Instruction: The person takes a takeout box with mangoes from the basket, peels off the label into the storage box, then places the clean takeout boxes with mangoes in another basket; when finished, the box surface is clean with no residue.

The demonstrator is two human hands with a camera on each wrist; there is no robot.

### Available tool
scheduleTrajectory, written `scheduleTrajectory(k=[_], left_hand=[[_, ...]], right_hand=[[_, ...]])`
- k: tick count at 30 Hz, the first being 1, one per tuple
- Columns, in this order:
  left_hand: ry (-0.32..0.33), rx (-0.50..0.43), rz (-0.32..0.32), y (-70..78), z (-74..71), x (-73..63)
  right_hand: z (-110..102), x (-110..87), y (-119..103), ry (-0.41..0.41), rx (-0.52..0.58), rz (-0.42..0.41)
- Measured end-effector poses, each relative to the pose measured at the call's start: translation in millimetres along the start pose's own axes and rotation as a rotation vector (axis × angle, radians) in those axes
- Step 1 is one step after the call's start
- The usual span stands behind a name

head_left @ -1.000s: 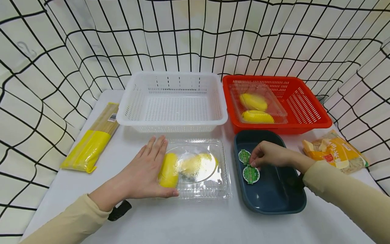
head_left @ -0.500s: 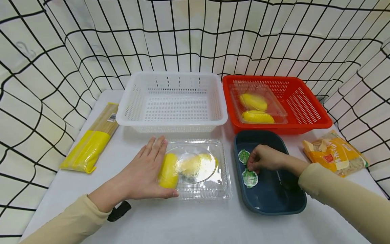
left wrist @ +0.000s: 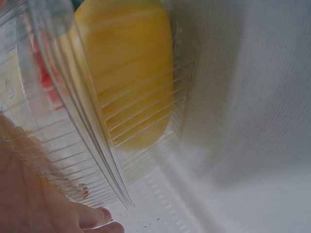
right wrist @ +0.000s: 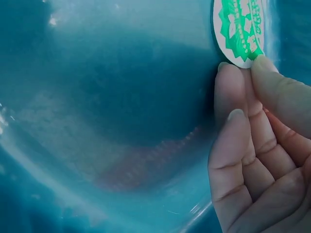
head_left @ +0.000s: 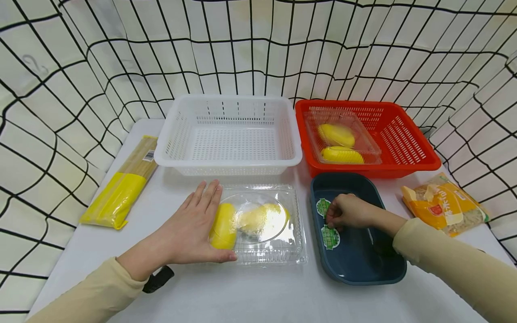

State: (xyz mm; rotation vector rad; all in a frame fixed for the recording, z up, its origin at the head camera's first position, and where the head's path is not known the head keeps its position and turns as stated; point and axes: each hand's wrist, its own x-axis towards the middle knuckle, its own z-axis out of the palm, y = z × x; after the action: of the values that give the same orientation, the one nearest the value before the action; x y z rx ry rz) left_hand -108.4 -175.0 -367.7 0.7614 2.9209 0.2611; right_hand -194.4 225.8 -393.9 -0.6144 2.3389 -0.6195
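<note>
My left hand (head_left: 191, 224) rests with straight fingers along the left side of a closed clear plastic clamshell box (head_left: 296, 229). Yellow oblong pieces (head_left: 223, 226) show through its lid; one yellow piece (left wrist: 131, 82) appears through the ribbed wall in the left wrist view. Inside a dark blue tray (head_left: 363, 269), my right hand (head_left: 351, 211) pinches the edge of a round green-and-white sticker (right wrist: 239, 31) between thumb and fingertips. In the head view the lower sticker (head_left: 331, 238) lies below those fingertips, and another sticker (head_left: 322, 206) lies above, partly covered by the hand.
A white basket (head_left: 228, 168) stands behind the box. Beside it, a red basket (head_left: 404, 168) holds another clear box with yellow pieces (head_left: 341, 154). A yellow noodle-like packet (head_left: 121, 193) lies left, an orange packet (head_left: 444, 204) right. Black wire mesh (head_left: 250, 72) surrounds the table.
My right hand has shifted slightly left and down within the blue tray, and the lower sticker has moved a little left and tilted. My left hand has stayed in place on the box.
</note>
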Motion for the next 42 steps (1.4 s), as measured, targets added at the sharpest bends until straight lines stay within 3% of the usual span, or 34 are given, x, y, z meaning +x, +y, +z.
scheduleTrajectory(k=[15,23,33,42], left_hand=[[-0.018,-0.005,-0.011,-0.1,1.7,1.0],[0.003,-0.002,0.002,0.3,0.0,-0.1],[0.001,0.005,0.002,-1.1,2.3,1.0],[-0.012,0.001,-0.006,0.3,1.3,0.8]], right_hand=[[0.2,0.4,-3.4,0.004,-0.016,0.01],[-6.6,-3.7,-8.3,0.026,-0.004,0.012],[-21.1,-7.7,-14.8,0.15,-0.062,-0.05],[-24.1,-10.8,-44.0,0.366,-0.177,-0.134]])
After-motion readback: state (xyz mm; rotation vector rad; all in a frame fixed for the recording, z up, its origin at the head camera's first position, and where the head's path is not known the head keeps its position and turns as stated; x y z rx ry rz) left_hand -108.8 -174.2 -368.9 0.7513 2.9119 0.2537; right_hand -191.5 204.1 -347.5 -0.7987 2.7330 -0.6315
